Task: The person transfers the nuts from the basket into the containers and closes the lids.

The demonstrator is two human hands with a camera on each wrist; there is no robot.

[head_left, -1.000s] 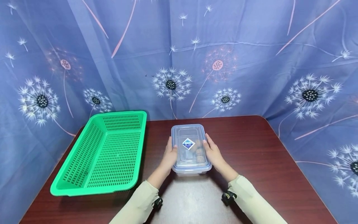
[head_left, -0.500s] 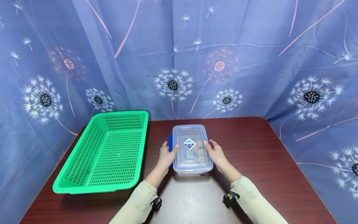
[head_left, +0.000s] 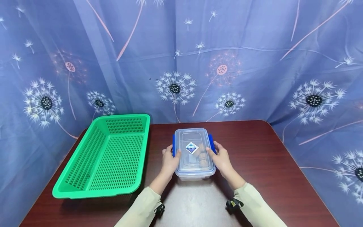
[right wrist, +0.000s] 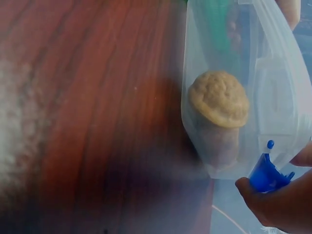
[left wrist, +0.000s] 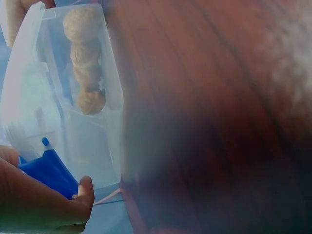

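A clear plastic food container (head_left: 184, 138) with a diamond-shaped label on its lid stands lengthwise on the table. Brown wrinkled things that look like walnuts (right wrist: 219, 100) show through its walls. Blue latches stick out on both long sides, the left latch (left wrist: 51, 175) and the right latch (right wrist: 267, 175). My left hand (head_left: 170, 162) holds the container's left side, thumb at the lid's edge, fingers around the latch. On the opposite side my right hand (head_left: 224, 160) does the same, its thumb on the lid's rim. The lid sits on the container.
To the left, a green perforated basket (head_left: 145, 142) stands on the dark red-brown table (head_left: 255, 157). A blue curtain (head_left: 255, 63) with dandelion prints hangs behind the table and along both sides.
The blue latches, not visible a second ago, now stand out from the container: the left came into sight first, then the right. Both hands have shifted slightly with them.
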